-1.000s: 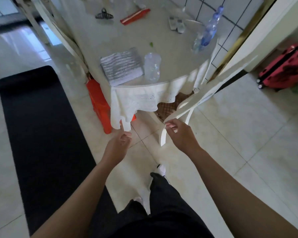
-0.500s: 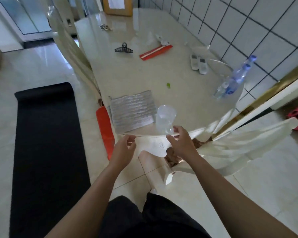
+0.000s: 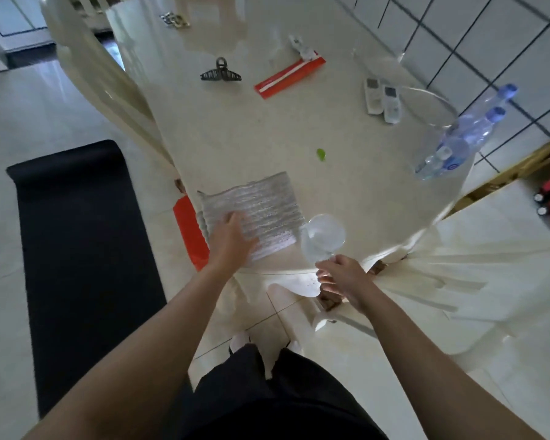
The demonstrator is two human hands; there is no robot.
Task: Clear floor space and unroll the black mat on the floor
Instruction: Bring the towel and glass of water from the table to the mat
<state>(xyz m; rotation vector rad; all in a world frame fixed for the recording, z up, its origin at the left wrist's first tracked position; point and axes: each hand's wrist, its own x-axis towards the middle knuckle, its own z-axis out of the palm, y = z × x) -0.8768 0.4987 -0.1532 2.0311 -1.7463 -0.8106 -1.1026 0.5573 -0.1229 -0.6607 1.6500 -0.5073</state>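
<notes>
Pale floor tiles (image 3: pixel 61 109) carry the black mat (image 3: pixel 83 265) unrolled flat, left of a cream table (image 3: pixel 251 131) where the left hand (image 3: pixel 232 241) lies released on a grey folded cloth (image 3: pixel 261 211) and the right hand (image 3: pixel 343 281) pinches a clear plastic cup (image 3: pixel 323 238)
</notes>
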